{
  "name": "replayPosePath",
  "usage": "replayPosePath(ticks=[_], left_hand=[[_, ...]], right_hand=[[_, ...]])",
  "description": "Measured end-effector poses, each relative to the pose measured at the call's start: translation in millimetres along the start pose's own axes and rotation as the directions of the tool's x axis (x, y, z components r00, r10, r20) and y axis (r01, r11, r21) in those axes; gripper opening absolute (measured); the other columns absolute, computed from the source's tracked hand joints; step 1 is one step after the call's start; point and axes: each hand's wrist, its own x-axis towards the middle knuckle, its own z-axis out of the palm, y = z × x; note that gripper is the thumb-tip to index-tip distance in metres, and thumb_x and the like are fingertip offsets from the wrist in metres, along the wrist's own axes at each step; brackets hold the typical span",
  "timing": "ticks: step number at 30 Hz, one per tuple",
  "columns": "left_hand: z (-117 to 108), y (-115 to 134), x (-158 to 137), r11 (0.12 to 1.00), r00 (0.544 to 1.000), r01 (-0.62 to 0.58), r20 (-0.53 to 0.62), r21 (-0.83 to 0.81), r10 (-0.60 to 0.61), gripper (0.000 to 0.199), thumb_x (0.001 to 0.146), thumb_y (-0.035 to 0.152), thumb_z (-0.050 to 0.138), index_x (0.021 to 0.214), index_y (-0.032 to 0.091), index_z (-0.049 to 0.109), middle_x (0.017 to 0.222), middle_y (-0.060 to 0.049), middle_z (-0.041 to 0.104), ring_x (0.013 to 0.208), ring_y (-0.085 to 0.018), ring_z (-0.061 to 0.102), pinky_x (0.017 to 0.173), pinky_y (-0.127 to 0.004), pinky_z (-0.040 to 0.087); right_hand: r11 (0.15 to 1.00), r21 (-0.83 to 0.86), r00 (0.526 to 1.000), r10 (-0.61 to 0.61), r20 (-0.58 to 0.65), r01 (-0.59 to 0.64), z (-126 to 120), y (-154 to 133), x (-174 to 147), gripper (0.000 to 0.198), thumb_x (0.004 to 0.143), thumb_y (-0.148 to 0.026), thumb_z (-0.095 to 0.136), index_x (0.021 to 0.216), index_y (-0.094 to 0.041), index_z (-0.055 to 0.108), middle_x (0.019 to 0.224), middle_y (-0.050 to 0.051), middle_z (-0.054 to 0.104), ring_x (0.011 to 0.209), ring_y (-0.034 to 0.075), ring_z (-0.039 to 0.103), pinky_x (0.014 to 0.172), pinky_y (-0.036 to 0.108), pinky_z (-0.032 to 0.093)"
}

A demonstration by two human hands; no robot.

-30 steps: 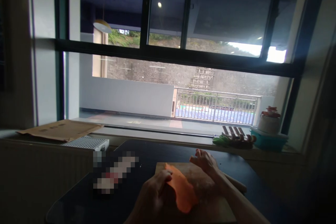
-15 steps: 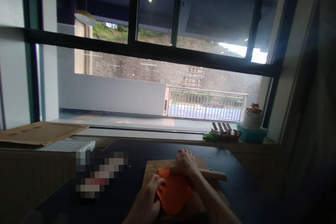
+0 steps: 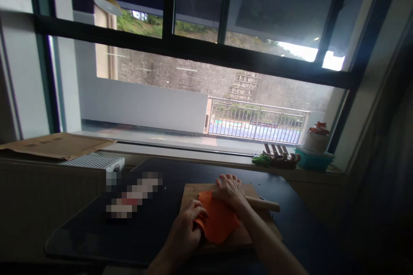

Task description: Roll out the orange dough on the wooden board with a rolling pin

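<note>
A flat, rounded orange sheet (image 3: pixel 220 223), which looks like rolled dough or clay, lies on a wooden board (image 3: pixel 189 191). My left hand (image 3: pixel 189 225) is at the sheet's left edge, with its curled fingers and thumb closed on the rim. Across the far part of the sheet lies a light wooden rolling pin (image 3: pixel 263 203), its right end sticking out past the board. My right hand (image 3: pixel 230 190) rests over the pin's left part, palm down with fingers bent over it. The hand hides that part of the pin.
The board sits on a dark table (image 3: pixel 129 240). A blurred-out item (image 3: pixel 135 195) lies to the left. On the windowsill at right are a teal box (image 3: pixel 314 159), a brown rack-like object (image 3: pixel 284 158) and something green (image 3: pixel 261 160). A brown paper envelope (image 3: pixel 54 144) lies far left.
The view has tipped down and shifted slightly, so the whole scene sits higher in the picture. Both hands stay in nearly the same places on the sheet and the rolling pin.
</note>
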Motion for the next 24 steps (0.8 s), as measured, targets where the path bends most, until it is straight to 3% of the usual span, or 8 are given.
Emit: replayPosePath(ticks=[5, 8, 12, 15, 24], left_hand=[[0, 1, -1, 1.0, 1.0, -0.003, 0.006, -0.019, 0.003, 0.037, 0.062, 0.0, 0.041, 0.082, 0.02, 0.065, 0.102, -0.005, 0.063, 0.096, -0.018, 0.063, 0.087, -0.027, 0.048], [0, -1, -1, 1.0, 1.0, -0.018, -0.005, -0.02, 0.017, 0.036, 0.063, 0.001, 0.041, 0.082, 0.02, 0.065, 0.101, -0.005, 0.064, 0.094, -0.017, 0.064, 0.086, -0.027, 0.048], [1, 0, 0, 1.0, 0.999, -0.03, -0.022, 0.003, 0.03, 0.034, 0.064, 0.002, 0.041, 0.08, 0.02, 0.066, 0.101, -0.005, 0.064, 0.095, -0.018, 0.064, 0.088, -0.028, 0.047], [1, 0, 0, 0.999, 0.999, -0.039, -0.027, 0.006, 0.039, 0.033, 0.065, 0.002, 0.041, 0.079, 0.02, 0.065, 0.099, -0.005, 0.064, 0.096, -0.019, 0.064, 0.088, -0.03, 0.047], [0, 0, 0, 1.0, 1.0, -0.012, 0.003, -0.008, 0.012, 0.034, 0.065, 0.002, 0.041, 0.08, 0.021, 0.065, 0.102, -0.005, 0.064, 0.096, -0.018, 0.063, 0.088, -0.028, 0.047]], right_hand=[[0.998, -0.007, 0.995, 0.067, 0.071, -0.067, -1, 3, 32, 0.043, 0.097, -0.043, 0.032, 0.124, -0.021, 0.058, 0.128, 0.012, 0.056, 0.12, 0.028, 0.047, 0.097, 0.042, 0.034], [1.0, -0.001, 0.998, 0.018, 0.057, -0.018, 0, 0, 14, 0.041, 0.097, -0.044, 0.032, 0.119, -0.024, 0.06, 0.124, 0.01, 0.058, 0.117, 0.028, 0.049, 0.094, 0.042, 0.036], [0.998, -0.031, 0.997, -0.053, -0.051, 0.052, 2, -8, -27, 0.039, 0.098, -0.042, 0.031, 0.107, -0.025, 0.065, 0.115, 0.008, 0.063, 0.112, 0.026, 0.051, 0.097, 0.042, 0.034], [0.998, -0.043, 0.995, -0.058, -0.082, 0.055, 0, -12, -37, 0.039, 0.098, -0.04, 0.03, 0.103, -0.025, 0.066, 0.113, 0.008, 0.064, 0.113, 0.026, 0.051, 0.1, 0.043, 0.031], [0.996, -0.029, 0.994, 0.083, 0.072, -0.081, -3, -2, 28, 0.043, 0.096, -0.044, 0.032, 0.114, -0.021, 0.063, 0.123, 0.013, 0.059, 0.117, 0.03, 0.05, 0.097, 0.046, 0.034]])
